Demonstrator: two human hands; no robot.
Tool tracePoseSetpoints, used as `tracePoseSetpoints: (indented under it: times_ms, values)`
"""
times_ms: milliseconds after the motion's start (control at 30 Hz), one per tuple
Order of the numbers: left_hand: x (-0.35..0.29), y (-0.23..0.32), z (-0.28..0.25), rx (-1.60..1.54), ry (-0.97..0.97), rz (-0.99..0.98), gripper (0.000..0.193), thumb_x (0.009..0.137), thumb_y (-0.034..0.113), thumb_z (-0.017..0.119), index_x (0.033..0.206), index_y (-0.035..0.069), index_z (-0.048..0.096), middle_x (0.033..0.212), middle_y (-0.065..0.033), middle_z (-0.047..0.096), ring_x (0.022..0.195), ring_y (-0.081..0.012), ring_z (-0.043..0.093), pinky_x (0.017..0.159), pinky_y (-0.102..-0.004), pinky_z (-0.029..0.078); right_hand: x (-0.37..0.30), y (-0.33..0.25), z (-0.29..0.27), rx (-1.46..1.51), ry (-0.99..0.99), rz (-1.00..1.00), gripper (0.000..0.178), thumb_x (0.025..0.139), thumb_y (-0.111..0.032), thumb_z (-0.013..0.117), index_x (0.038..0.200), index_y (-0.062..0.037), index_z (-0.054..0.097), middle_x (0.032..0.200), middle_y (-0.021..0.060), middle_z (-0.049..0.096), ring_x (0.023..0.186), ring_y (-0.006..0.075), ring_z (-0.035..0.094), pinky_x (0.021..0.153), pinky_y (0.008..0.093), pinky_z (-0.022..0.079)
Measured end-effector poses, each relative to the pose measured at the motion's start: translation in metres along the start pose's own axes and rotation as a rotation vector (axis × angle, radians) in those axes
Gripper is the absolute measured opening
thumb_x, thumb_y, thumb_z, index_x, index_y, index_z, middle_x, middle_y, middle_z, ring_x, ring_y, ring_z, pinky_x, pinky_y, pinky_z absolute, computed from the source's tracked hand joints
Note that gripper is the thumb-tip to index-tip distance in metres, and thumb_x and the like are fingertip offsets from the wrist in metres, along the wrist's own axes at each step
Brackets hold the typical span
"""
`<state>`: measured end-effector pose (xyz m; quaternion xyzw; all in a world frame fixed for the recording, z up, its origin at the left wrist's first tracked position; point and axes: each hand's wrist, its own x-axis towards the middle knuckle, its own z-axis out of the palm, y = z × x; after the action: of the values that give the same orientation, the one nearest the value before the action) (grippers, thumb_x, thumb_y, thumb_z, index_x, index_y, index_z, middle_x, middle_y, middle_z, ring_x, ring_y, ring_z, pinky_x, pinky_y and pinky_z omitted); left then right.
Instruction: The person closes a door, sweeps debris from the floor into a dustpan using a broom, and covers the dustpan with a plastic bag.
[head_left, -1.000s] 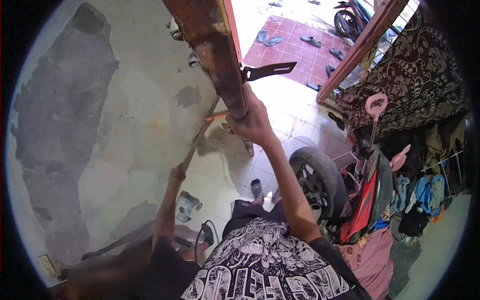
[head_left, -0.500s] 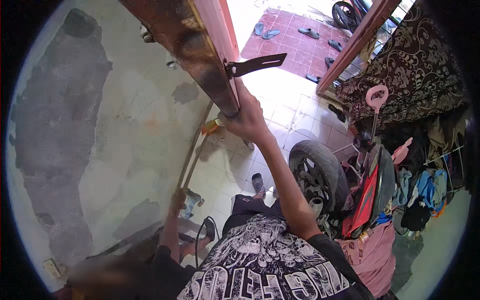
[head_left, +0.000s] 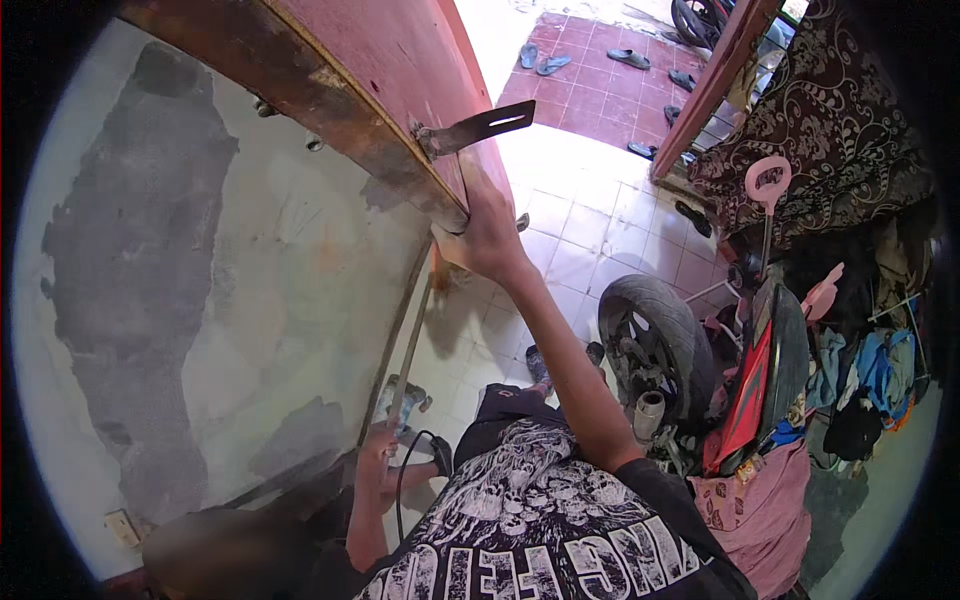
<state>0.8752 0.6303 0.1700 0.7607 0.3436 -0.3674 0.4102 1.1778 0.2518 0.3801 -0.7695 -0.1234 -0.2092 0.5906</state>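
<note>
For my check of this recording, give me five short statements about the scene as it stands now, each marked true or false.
1. The person's right hand grips a corner of the reddish door. True.
2. The dark slotted metal strap lies folded flat against the door. False: it sticks out from it.
3. Footwear lies on the red tiles outside. True.
4. The black tyre is left of the right hand in the picture. False: it is to the hand's right.
5. The curtain is plain white. False: it is dark, with a pale scrolling pattern.
</note>
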Motion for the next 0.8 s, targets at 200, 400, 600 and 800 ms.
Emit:
tracePoseSetpoints:
  times_ms: [200,400,600,800]
  values:
    - [0.039,0.037,0.008,0.464,0.399,-0.043,0.042,0.082,0.038,0.061,0.066,-0.001,0.059,0.052,-0.0127,0.055,0.046,-0.023,0.058,0.042,-0.0347,0.047,0.003,0.013,0.018,-0.004,0.248,-0.166,0.068,0.062,-0.013,0.07,0.122,0.0037,0.042,0.112,0.0259,0.052,0.104,0.0445,0.05,0.088,0.0423,0.042]
    - [0.127,0.04,0.012,0.837,0.666,0.495,0.029,0.082,0.03,0.059,0.072,0.003,0.061,0.059,-0.0097,0.056,0.053,-0.0257,0.058,0.05,-0.0362,0.049,0.008,0.02,0.021,-0.002,0.294,-0.164,0.057,0.064,-0.011,0.069,0.115,0.0022,0.048,0.107,0.0239,0.055,0.1,0.0421,0.053,0.085,0.0423,0.043]
    - [0.189,0.045,0.013,1.051,0.794,0.656,0.024,0.082,0.027,0.059,0.077,0.003,0.061,0.062,-0.0092,0.056,0.056,-0.026,0.058,0.052,-0.0359,0.05,0.008,0.022,0.031,-0.004,0.321,-0.244,0.055,0.064,-0.009,0.067,0.114,0.0013,0.049,0.105,0.022,0.057,0.096,0.0411,0.055,0.083,0.0411,0.045]
    - [0.228,0.039,0.016,1.295,0.894,0.857,0.019,0.082,0.023,0.058,0.081,0.004,0.061,0.065,-0.0088,0.056,0.058,-0.0264,0.058,0.055,-0.0357,0.05,0.007,0.03,0.022,-0.016,0.261,-0.19,0.069,0.059,-0.012,0.063,0.123,0.0039,0.043,0.121,0.026,0.049,0.111,0.0424,0.049,0.092,0.0426,0.043]
